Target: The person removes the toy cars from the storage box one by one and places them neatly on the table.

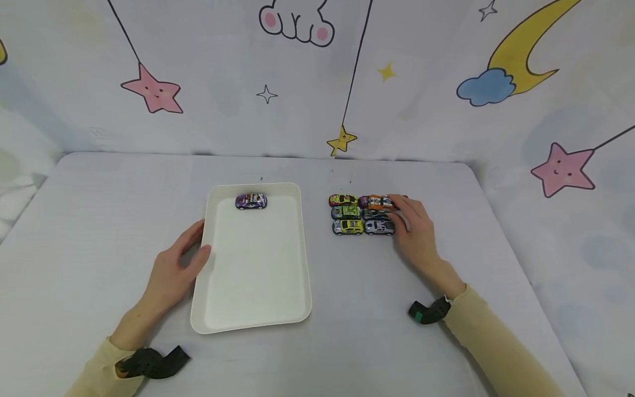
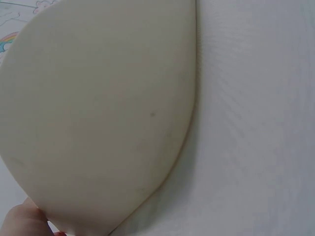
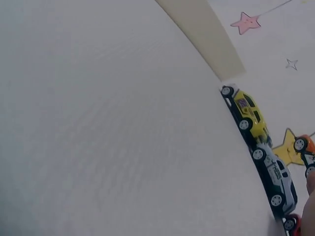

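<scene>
My left hand [image 1: 171, 270] grips the left edge of a white tray [image 1: 250, 328], thumb at the rim. A purple toy car [image 1: 251, 201] sits inside the tray near its far end. To the right of the tray, my right hand [image 1: 419, 237] pinches an orange-and-white toy car [image 1: 380, 203]. That car is raised over the other toy cars in the right wrist view. Beneath and beside it stand a yellow car [image 1: 348, 227], a silver-grey car [image 1: 379, 227], a green car [image 1: 345, 213] and a red-and-yellow car [image 1: 343, 200]. My fingers partly cover the cars behind them.
The toy cars stand close together in rows on the white table [image 1: 357, 331]. Behind the table's far edge hangs a white cloth [image 1: 213, 121] printed with stars and a moon. A black wrist strap [image 1: 431, 310] sits on the right forearm.
</scene>
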A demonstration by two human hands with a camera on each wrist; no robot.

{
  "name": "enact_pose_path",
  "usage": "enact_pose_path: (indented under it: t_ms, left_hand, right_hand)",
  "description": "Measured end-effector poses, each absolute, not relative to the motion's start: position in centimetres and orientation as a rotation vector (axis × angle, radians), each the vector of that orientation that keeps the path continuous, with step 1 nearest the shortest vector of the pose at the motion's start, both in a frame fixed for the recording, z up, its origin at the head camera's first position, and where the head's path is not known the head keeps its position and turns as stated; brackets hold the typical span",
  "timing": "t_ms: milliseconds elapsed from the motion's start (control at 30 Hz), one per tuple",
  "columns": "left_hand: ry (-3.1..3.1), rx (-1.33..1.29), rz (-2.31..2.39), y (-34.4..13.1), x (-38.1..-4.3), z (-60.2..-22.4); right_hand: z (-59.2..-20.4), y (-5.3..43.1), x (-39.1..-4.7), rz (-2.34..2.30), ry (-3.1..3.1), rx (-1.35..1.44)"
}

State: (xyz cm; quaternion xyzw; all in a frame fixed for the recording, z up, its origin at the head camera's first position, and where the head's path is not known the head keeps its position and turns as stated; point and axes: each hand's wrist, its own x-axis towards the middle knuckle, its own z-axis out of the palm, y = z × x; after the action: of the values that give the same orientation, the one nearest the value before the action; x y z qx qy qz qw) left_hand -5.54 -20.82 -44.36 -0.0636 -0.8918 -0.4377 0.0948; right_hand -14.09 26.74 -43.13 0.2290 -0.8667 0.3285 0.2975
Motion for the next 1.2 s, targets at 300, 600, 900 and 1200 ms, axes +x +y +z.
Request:
enact_pose_path:
  t_ms: [300, 600, 900, 1200]
  left_hand:
    - [-2.66, -0.176, -1.294, -20.9, -5.4, -44.3]
    - [-2.646, -0.186, -1.291, -20.9, -5.6, -44.4]
    - [-2.64, -0.193, -1.3, -20.7, -5.7, -44.5]
    - [-2.641, -0.187, -1.31, -20.9, -5.6, -44.3]
  right_hand:
    - [-43.5, 28.6, -14.0, 0.797, -2.333, 0.607]
    - [-43.8, 29.9, -13.8, 0.807, -2.308, 0.542]
    - [-43.7, 31.3, -13.3, 0.819, -2.283, 0.514]
    - [-44.0, 31.7, -13.0, 0.797, -2.382, 0.399]
